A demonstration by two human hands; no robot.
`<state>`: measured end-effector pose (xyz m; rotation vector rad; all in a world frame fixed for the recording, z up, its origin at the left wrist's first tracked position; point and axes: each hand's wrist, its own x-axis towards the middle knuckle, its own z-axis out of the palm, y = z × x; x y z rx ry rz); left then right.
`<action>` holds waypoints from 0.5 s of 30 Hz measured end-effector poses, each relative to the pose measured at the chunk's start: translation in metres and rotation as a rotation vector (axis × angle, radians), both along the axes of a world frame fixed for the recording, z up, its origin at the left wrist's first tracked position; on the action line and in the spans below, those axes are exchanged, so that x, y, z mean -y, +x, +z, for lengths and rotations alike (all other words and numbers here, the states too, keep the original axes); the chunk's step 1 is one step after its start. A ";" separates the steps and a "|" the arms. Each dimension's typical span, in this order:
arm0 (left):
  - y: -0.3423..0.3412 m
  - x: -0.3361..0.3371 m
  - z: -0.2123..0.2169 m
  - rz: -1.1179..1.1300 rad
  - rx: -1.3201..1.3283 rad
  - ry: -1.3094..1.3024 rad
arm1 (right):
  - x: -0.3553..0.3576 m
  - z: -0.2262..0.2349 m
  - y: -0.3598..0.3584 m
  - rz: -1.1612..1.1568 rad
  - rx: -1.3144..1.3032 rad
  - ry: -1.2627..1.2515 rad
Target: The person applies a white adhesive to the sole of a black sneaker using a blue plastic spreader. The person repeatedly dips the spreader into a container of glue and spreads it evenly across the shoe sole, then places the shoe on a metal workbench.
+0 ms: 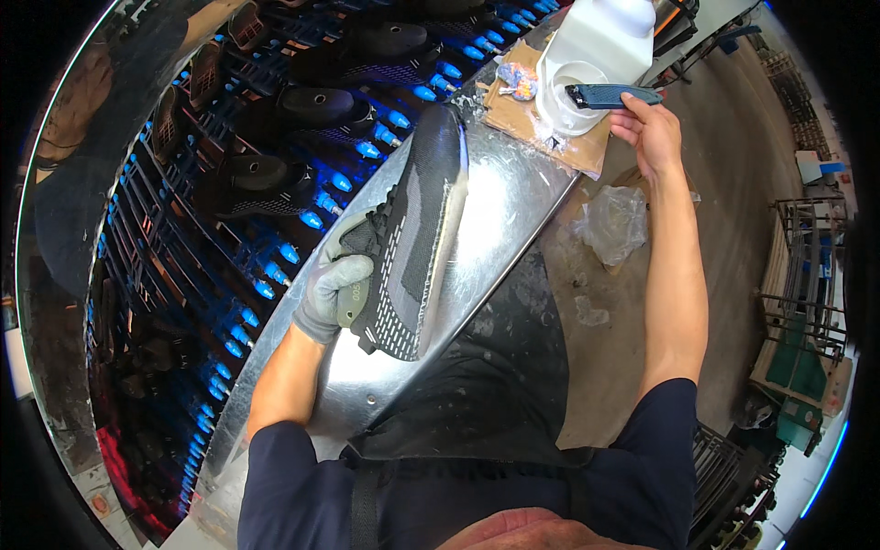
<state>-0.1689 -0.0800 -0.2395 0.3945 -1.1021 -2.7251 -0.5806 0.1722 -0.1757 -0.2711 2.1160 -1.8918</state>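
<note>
Gloved left hand (332,295) clamped round dark knit shoe (417,243), sole side up on metal counter (513,197) for access; right hand (649,131) pinching blue brush (610,95) over white tub (577,96).

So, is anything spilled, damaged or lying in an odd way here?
The cardboard sheet under the white tub hangs over the metal bench edge and is stained. A crumpled plastic bag lies on the floor. The shoe looks undamaged.

A shiny metal bench (513,197) runs beside a dark rack with blue pegs (275,266), above a grey concrete floor (733,165) with metal shelving (807,302).
</note>
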 end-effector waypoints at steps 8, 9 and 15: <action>-0.006 0.007 -0.001 -0.060 -0.034 -0.053 | -0.042 -0.038 0.010 0.218 0.258 -0.559; -0.005 0.009 -0.002 -0.071 -0.032 -0.065 | -0.042 -0.053 0.013 0.136 0.269 -0.508; -0.007 -0.001 0.013 -0.098 0.007 -0.043 | -0.037 -0.022 0.097 0.392 0.240 -0.586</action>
